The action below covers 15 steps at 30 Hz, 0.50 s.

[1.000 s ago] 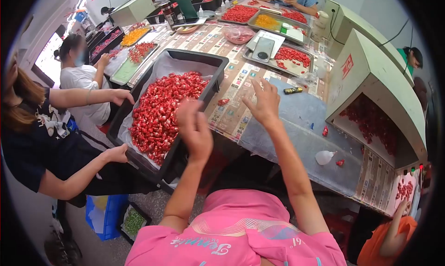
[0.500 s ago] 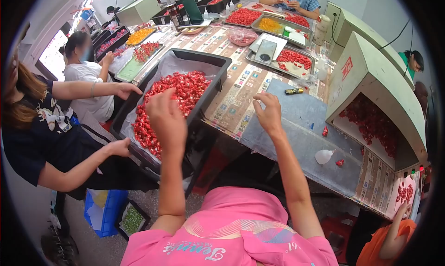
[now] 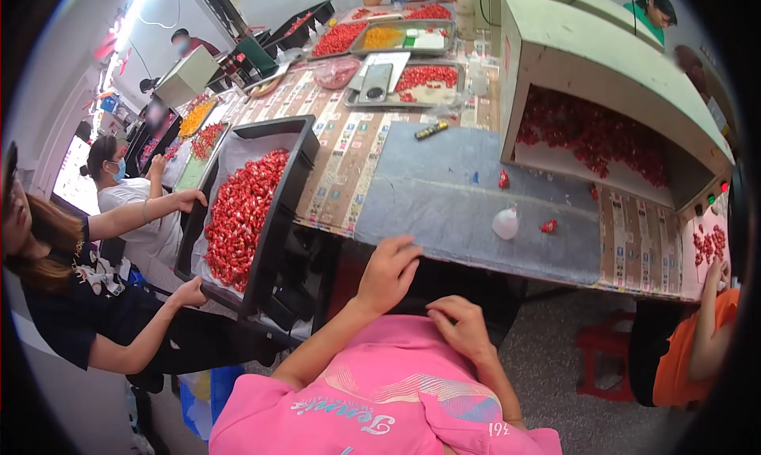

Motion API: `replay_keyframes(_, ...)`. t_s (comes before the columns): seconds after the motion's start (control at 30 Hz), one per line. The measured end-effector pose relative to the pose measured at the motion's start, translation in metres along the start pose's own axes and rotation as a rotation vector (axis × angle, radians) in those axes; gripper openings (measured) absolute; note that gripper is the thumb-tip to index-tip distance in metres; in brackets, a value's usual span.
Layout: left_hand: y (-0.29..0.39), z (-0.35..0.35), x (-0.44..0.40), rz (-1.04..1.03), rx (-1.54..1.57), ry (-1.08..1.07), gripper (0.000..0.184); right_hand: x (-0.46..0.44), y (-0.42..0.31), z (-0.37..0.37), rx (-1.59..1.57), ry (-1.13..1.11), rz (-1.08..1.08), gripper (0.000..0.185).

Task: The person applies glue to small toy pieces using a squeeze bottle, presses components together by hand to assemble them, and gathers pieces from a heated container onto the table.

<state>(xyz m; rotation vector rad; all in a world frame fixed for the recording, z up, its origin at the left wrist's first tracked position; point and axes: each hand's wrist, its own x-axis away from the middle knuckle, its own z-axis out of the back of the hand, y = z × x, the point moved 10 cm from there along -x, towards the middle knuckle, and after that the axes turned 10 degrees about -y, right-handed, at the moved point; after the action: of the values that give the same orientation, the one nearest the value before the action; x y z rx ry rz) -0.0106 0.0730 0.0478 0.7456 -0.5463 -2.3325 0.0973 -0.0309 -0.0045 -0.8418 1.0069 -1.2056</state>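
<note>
Your left hand (image 3: 388, 274) is released, its fingers loosely bent and reaching toward the front edge of the table (image 3: 333, 177); nothing shows in its grasp. Your right hand (image 3: 464, 328), lower and close to your pink shirt (image 3: 380, 376), is likewise released, its fingers half curled and no object visible in them.

To your left, beside the table, is the black tray (image 3: 289, 189), well apart from your right hand and nearer to your left. It is lined with a pale sheet (image 3: 235, 150) and bears a heap of small red pieces (image 3: 244, 217). A co-worker in a dark T-shirt (image 3: 59, 296) grips its far side with two hands, one toward each end; whether the tray also rests on a support cannot be told.

In front of you, a grey mat (image 3: 444, 205) lies on the table. On it are a white bulb (image 3: 505, 223), a loose red piece (image 3: 548, 227) just beside the bulb, a second loose piece (image 3: 503, 179) farther back, and a black-and-yellow cylinder (image 3: 431, 131) near the rear edge. At the right stands a pale housing (image 3: 610, 55), open toward you, with many dark red pieces (image 3: 587, 138) inside.
</note>
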Motion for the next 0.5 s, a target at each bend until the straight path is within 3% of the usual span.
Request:
replay_keyframes(0.13,-0.001,-0.001,-0.027,-0.015,0.009,0.094,0.018,0.034,0.040,0.025,-0.067,0.170,-0.197,0.010)
replay_keyframes(0.27,-0.015,0.000,-0.048,-0.011,-0.022,0.099,0.014,0.049,0.054,0.037,-0.042,0.224,-0.179,0.011)
replay_keyframes(0.47,-0.038,-0.007,-0.047,0.089,0.048,0.088,0.010,0.076,0.112,0.049,0.035,0.259,-0.371,0.013)
replay_keyframes(0.5,-0.038,-0.006,-0.048,0.106,0.068,0.095,0.009,0.086,0.121,0.059,0.100,0.370,-0.356,0.013)
